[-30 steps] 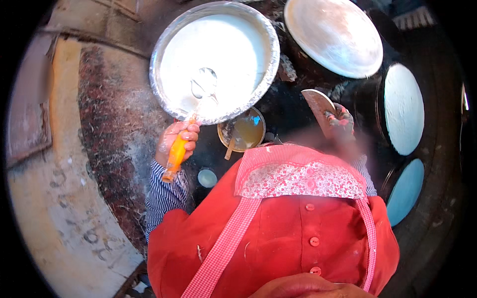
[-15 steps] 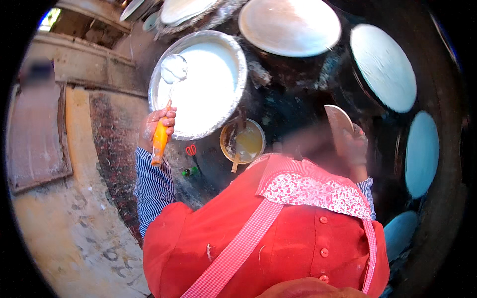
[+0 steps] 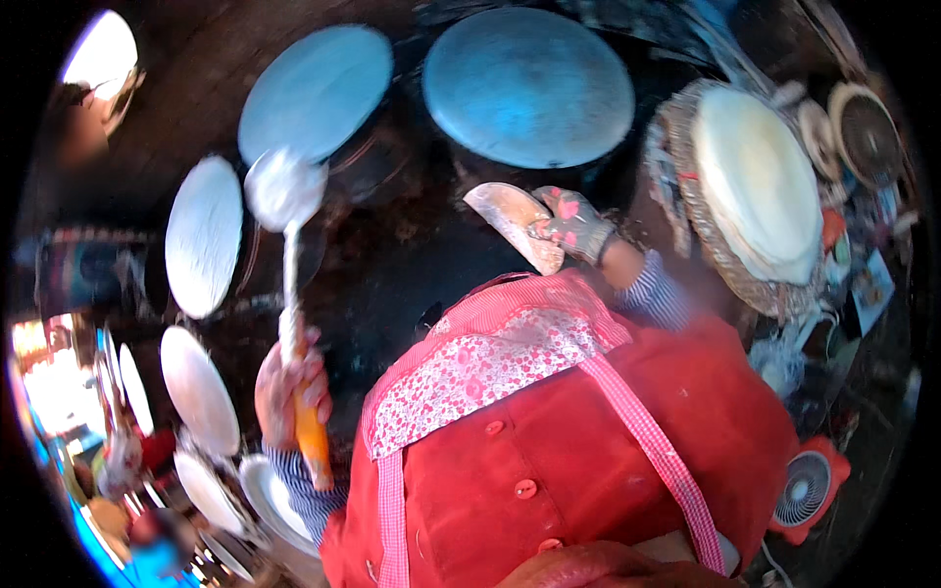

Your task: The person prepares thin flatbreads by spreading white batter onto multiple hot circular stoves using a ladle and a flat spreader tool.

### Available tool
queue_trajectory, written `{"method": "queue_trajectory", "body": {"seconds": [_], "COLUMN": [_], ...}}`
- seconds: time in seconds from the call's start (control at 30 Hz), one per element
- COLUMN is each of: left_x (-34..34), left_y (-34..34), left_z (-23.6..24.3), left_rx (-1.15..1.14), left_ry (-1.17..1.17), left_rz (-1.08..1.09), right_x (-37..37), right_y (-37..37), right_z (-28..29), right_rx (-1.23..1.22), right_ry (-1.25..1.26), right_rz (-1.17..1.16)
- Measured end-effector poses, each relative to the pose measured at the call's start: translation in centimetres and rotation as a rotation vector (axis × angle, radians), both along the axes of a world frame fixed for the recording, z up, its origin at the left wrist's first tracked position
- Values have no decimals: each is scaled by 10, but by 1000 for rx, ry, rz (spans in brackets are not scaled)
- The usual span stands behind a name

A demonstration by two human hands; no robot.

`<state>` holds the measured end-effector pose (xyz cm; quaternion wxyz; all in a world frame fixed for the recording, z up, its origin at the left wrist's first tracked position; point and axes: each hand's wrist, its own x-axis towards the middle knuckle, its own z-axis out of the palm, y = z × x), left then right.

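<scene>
My left hand [image 3: 294,390] is wrapped round the orange handle of a ladle [image 3: 291,255], held upright in front of me. White batter coats the ladle's bowl, which overlaps the near edge of a round blue-grey griddle [image 3: 319,83]. My right hand [image 3: 576,225], in a grey glove with pink patches, grips the straight-and-curved half-moon scraper [image 3: 512,223] by its right part. The scraper is tilted, close to my chest, below a second round griddle [image 3: 529,88] with a bare-looking, bluish surface.
Farther left stand griddles covered in white [image 3: 204,238]. On the right, a pile of thin round flatbreads [image 3: 757,181] lies on a woven straw mat [image 3: 701,211]. An orange fan [image 3: 806,488] is at lower right. A blurred person [image 3: 162,539] shows at lower left.
My body has turned toward other griddles. The ladle has left the big basin of white batter and now hangs near a griddle's edge. My right hand still holds the scraper.
</scene>
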<state>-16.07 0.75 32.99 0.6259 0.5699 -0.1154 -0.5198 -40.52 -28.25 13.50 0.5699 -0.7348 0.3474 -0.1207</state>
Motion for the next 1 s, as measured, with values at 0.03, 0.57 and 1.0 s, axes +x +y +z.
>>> {"method": "queue_trajectory", "body": {"seconds": [0.03,0.57,1.0], "left_x": [11,10,137], "left_y": [-19,-263,-350], "left_z": [6,-73,-143], "left_rx": [-56,4,-263], "left_ry": [68,-1197,-2278], "left_rz": [-117,-749,-885], "right_x": [-17,-65,47], "right_y": [1,93,14], "right_z": [-1,24,-65], "right_rx": [67,164,-11], "right_ry": [-135,-797,-639], "right_rz": [-38,-801,-1266]}}
